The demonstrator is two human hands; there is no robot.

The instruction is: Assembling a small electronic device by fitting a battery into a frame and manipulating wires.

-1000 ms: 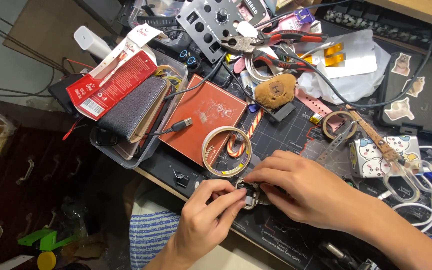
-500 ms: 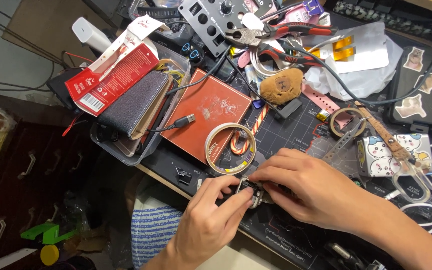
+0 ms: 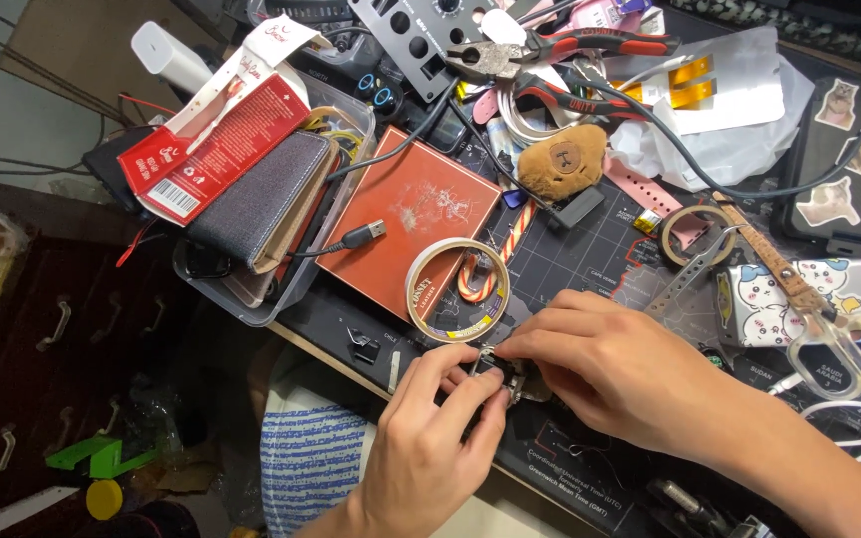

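My left hand [image 3: 430, 438] and my right hand [image 3: 610, 374] meet over the front edge of a dark cutting mat [image 3: 600, 239]. Both pinch a small dark metal part [image 3: 495, 371] between their fingertips; most of it is hidden by the fingers. A roll of clear tape [image 3: 455, 289] lies just beyond the hands, with a red-and-white striped candy cane [image 3: 495, 259] poking through it.
A red flat box [image 3: 406, 214] with a cable plug [image 3: 356, 237] sits left of the tape. A clear tray [image 3: 286, 289] holds a grey pouch [image 3: 256, 194] and a torn red carton [image 3: 216, 134]. Pliers [image 3: 550, 50], a brown plush [image 3: 562, 159], scissors [image 3: 839, 344] and a cartoon-printed case [image 3: 794, 294] crowd the back and right.
Both hands stay on the small part with only slight finger shifts; the view has drifted a little so the bench sits marginally lower in frame.
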